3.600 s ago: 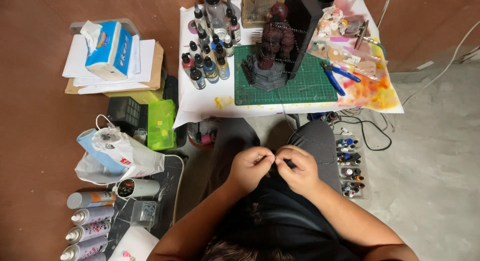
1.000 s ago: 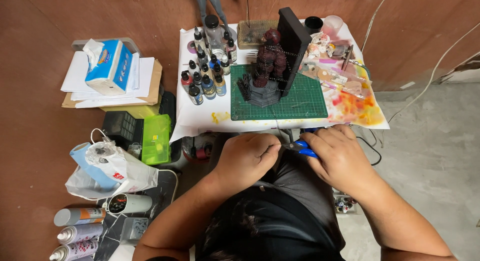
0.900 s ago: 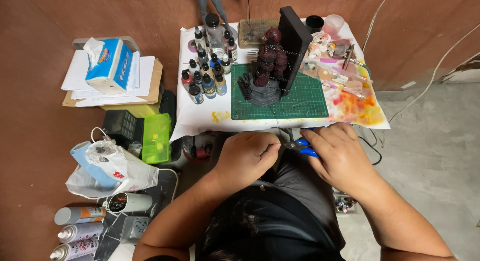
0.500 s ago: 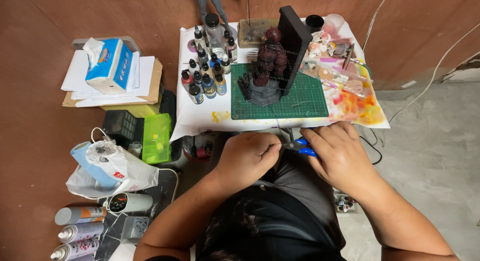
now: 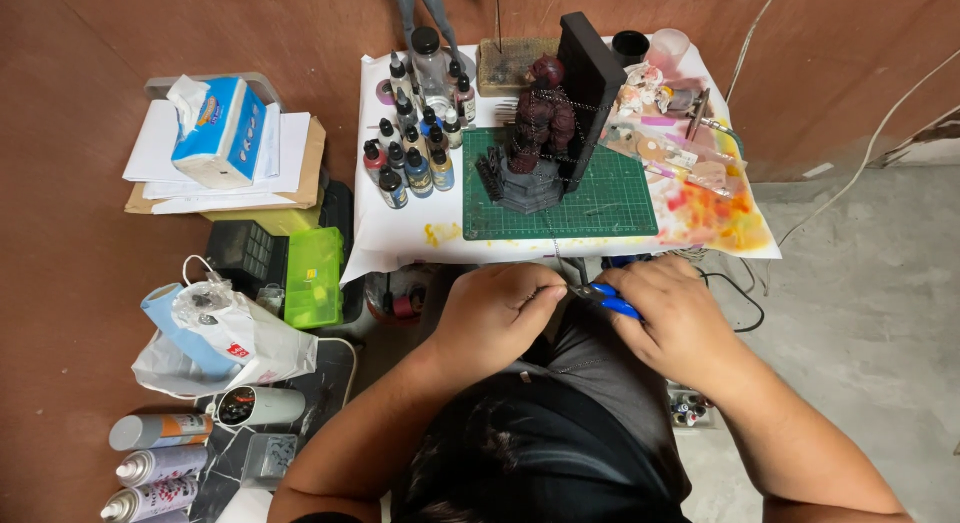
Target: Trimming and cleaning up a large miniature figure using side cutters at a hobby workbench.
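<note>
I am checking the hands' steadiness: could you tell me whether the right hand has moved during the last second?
No. The right hand, holding the blue-handled tool, stays just below the green cutting mat's right corner.

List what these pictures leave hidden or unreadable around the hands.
Head view only:
- Blue-handled tool: its tip is covered by the right hand and left hand.
- Whatever the left fingers pinch: too small to tell.
- Spray cans: cut off by the left edge.
- Small bottles on the floor: mostly behind the right forearm.
</note>
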